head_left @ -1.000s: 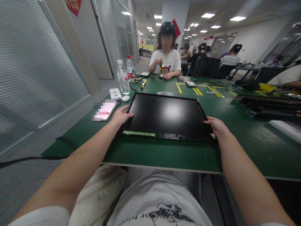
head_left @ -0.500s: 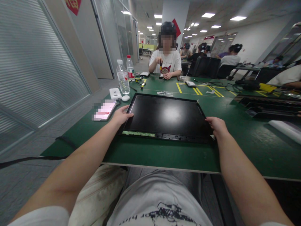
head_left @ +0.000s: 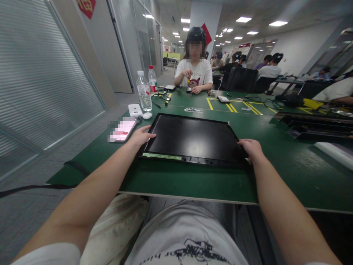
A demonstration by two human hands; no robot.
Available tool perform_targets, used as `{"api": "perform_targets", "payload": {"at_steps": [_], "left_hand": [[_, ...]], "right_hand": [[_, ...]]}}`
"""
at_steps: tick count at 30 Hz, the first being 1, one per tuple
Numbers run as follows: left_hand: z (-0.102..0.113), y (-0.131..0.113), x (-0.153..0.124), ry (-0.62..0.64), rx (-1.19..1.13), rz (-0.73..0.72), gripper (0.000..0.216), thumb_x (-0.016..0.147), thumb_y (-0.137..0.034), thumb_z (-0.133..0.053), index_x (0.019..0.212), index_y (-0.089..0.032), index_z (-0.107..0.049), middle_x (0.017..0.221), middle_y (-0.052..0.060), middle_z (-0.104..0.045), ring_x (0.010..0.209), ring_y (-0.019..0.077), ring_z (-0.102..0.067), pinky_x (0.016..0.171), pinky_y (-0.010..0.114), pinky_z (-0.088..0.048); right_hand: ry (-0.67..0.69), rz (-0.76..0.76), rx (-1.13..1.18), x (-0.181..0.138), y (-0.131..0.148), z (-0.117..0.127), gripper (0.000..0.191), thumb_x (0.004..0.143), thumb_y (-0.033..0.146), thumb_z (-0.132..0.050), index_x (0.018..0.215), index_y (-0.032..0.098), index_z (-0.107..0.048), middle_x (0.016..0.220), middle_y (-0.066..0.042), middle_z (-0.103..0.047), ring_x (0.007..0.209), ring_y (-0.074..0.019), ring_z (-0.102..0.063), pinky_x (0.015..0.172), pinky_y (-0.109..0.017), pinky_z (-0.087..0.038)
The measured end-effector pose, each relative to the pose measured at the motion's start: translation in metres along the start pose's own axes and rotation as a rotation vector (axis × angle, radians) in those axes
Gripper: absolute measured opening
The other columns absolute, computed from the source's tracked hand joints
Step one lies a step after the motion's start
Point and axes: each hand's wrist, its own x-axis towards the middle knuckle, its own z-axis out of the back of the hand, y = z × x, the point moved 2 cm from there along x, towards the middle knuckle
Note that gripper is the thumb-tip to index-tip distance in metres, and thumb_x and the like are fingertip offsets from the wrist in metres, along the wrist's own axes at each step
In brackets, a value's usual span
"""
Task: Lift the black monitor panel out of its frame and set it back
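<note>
A flat black display panel in a thin dark frame is in front of me, just over the green table. Along its near edge runs a green circuit strip on the left part. My left hand grips the panel's left side, thumb on top and fingers at the edge. Its right side is held by my right hand, with the fingers partly hidden beneath. Whether the panel's underside touches the table I cannot tell.
Left of the panel are a phone, a white box, a white mouse-like object and two bottles. Small screws or bits lie beyond it. Dark frame pieces lie right. A co-worker sits opposite.
The panel's far edge has dipped slightly toward the table, and its right side has shifted a little left with my right hand. Both hands keep their hold.
</note>
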Motion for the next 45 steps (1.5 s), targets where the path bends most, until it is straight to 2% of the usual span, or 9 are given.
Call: {"api": "perform_targets", "payload": {"at_steps": [4,10,15,20,24,31,41,45], "left_hand": [[0.001,0.001,0.002,0.043,-0.082,0.061,0.092,0.066,0.0,-0.091,0.152,-0.02,-0.061,0.082,0.006,-0.081,0.053,0.021,-0.072,0.057,0.032,-0.062],[0.004,0.003,0.01,0.124,-0.217,0.039,0.111,0.066,0.0,-0.091,0.163,-0.031,-0.049,0.089,0.006,-0.083,0.059,0.0248,-0.076,0.058,0.035,-0.065],[0.001,0.002,0.006,0.214,-0.295,0.089,0.096,0.07,-0.002,-0.09,0.157,-0.026,-0.056,0.092,0.008,-0.083,0.063,0.0235,-0.078,0.06,0.033,-0.067],[-0.004,-0.006,-0.009,0.195,-0.29,0.107,0.097,0.071,0.004,-0.085,0.159,-0.02,-0.053,0.085,0.008,-0.083,0.06,0.0231,-0.077,0.057,0.031,-0.066],[-0.006,-0.011,-0.015,0.21,-0.274,0.103,0.093,0.069,0.006,-0.083,0.156,-0.015,-0.057,0.082,0.008,-0.083,0.056,0.0227,-0.076,0.057,0.031,-0.066],[-0.006,-0.011,-0.016,0.246,-0.248,0.099,0.075,0.067,0.004,-0.084,0.138,-0.016,-0.071,0.081,0.006,-0.083,0.056,0.0208,-0.076,0.057,0.028,-0.065],[-0.007,-0.013,-0.02,0.229,-0.247,0.011,0.066,0.063,0.003,-0.085,0.126,-0.016,-0.078,0.096,0.01,-0.084,0.076,0.0246,-0.081,0.07,0.032,-0.067],[-0.007,-0.014,-0.023,0.228,-0.27,0.01,0.06,0.064,0.005,-0.082,0.121,-0.015,-0.079,0.098,0.009,-0.084,0.082,0.0246,-0.081,0.074,0.032,-0.068]], "right_hand": [[0.006,0.079,-0.171,0.005,-0.003,0.0,0.012,0.065,0.02,-0.077,0.077,0.021,-0.075,0.082,-0.008,-0.075,0.084,-0.026,-0.07,0.087,-0.04,-0.057],[0.033,0.107,-0.237,0.009,-0.008,-0.002,0.019,0.066,0.018,-0.076,0.085,0.021,-0.078,0.081,-0.008,-0.075,0.079,-0.0247,-0.07,0.08,-0.038,-0.057],[0.046,0.123,-0.256,0.007,-0.007,-0.004,0.017,0.068,0.016,-0.075,0.085,0.021,-0.077,0.081,-0.007,-0.075,0.08,-0.0241,-0.07,0.08,-0.037,-0.057],[0.074,0.122,-0.303,0.003,-0.002,-0.002,0.014,0.073,0.015,-0.073,0.086,0.021,-0.076,0.088,-0.008,-0.075,0.086,-0.0254,-0.071,0.086,-0.039,-0.056],[0.074,0.113,-0.318,0.0,0.002,-0.001,0.014,0.074,0.015,-0.073,0.086,0.021,-0.076,0.089,-0.008,-0.075,0.087,-0.0255,-0.07,0.086,-0.039,-0.056],[0.072,0.106,-0.308,0.001,0.001,-0.001,0.013,0.072,0.016,-0.074,0.085,0.022,-0.075,0.089,-0.008,-0.075,0.091,-0.0268,-0.071,0.089,-0.039,-0.056],[0.059,0.152,-0.28,0.002,-0.002,-0.002,0.012,0.07,0.019,-0.076,0.081,0.023,-0.075,0.082,-0.008,-0.074,0.086,-0.0268,-0.072,0.084,-0.039,-0.058],[0.072,0.16,-0.3,0.004,-0.003,-0.003,0.013,0.07,0.02,-0.075,0.083,0.022,-0.075,0.086,-0.009,-0.076,0.089,-0.0271,-0.072,0.086,-0.039,-0.057]]}}
